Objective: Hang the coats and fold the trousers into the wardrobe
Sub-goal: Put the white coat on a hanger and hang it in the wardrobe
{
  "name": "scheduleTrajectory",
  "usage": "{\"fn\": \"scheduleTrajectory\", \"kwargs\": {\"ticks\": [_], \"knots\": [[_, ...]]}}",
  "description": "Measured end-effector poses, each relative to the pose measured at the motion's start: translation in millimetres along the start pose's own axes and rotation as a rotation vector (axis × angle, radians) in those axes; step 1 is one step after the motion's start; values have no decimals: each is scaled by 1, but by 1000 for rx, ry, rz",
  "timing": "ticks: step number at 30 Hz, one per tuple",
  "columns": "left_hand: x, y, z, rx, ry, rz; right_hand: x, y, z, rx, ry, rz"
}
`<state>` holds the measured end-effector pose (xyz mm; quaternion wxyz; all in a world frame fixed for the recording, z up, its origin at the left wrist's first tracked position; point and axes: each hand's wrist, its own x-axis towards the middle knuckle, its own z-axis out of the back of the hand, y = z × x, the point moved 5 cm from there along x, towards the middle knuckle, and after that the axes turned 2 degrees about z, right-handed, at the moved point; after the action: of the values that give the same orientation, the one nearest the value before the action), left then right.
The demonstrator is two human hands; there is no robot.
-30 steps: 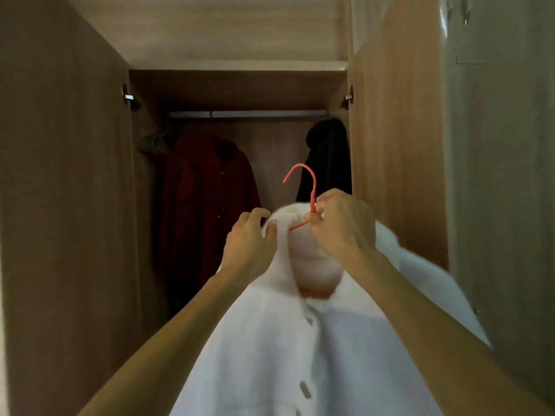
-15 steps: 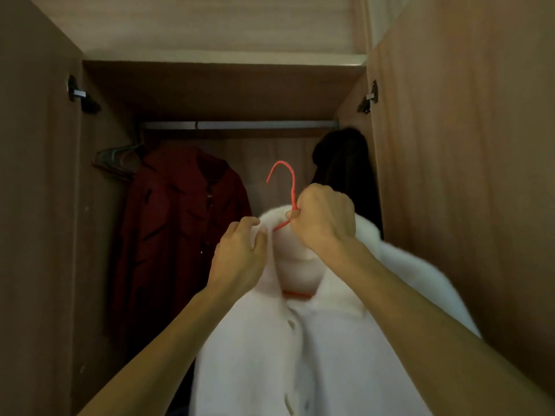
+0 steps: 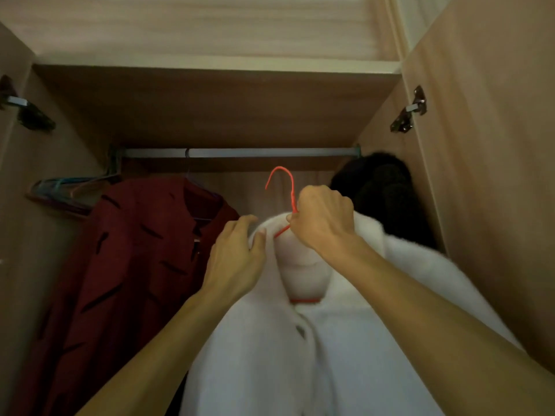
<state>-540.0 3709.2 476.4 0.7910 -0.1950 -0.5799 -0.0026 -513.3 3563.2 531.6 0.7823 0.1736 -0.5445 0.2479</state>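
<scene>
A fluffy white coat (image 3: pixel 345 340) hangs from a red wire hanger (image 3: pixel 285 187) that I hold up inside the open wardrobe. My right hand (image 3: pixel 322 217) is closed around the hanger's neck, its hook pointing up just below the metal rail (image 3: pixel 240 152). My left hand (image 3: pixel 237 259) pinches the coat's collar on the left side. The hook is not touching the rail. The hanger's shoulders are hidden inside the coat; only a short red bar shows at the neck opening.
A dark red coat (image 3: pixel 144 265) hangs on the rail at the left, beside several bare hangers (image 3: pixel 69 190). A black garment (image 3: pixel 381 193) hangs at the right end. Open wooden doors (image 3: pixel 486 175) flank both sides, and a shelf board (image 3: pixel 216 103) sits above the rail.
The coat and both hands have moved up and deeper into the wardrobe; the hook is now much closer beneath the rail. My grip on hanger and collar is unchanged.
</scene>
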Motion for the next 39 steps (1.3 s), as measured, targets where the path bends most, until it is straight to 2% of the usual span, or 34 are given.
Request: {"fn": "scheduleTrajectory", "kwargs": {"ticks": [11, 21, 31, 39], "knots": [[113, 76, -30, -87, -41, -136, 99, 21, -78, -75, -40, -72], [200, 94, -69, -126, -51, -214, 182, 22, -116, -126, -116, -114], [261, 108, -120, -22, -77, -199, 256, -3, -151, -165, -175, -77], [300, 119, -136, -40, -117, -193, 292, -22, -157, -216, -244, -67]]}}
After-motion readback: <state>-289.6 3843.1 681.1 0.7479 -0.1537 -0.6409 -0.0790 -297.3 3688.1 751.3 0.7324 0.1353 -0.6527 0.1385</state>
